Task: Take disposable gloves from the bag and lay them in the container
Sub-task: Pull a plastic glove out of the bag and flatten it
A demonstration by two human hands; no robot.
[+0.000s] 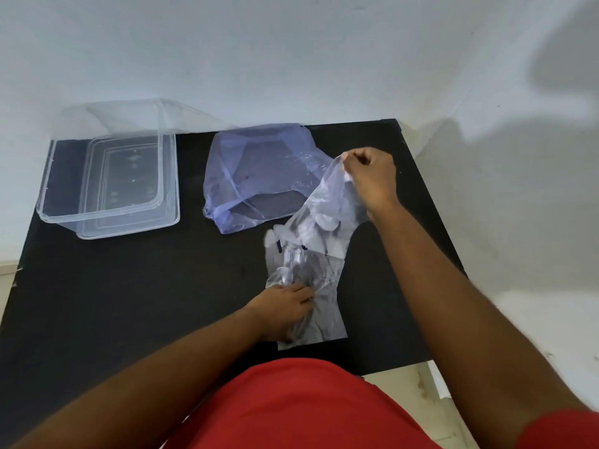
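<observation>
A clear plastic container [48, 176] stands open at the back left of the black table. A bluish translucent bag [259, 170] lies crumpled at the back middle. My right hand [371, 179] pinches the cuff of a clear disposable glove [327, 218] and holds it lifted, the glove hanging down towards the table. Below it a flat pile of clear gloves [321, 306] lies near the front edge. My left hand [282, 306] presses down on that pile, fingers closed on the plastic.
The black table [146, 286] ends at a white wall behind and a pale floor to the right. A clear lid [136, 115] leans against the wall behind the container. My red shirt fills the bottom of the view.
</observation>
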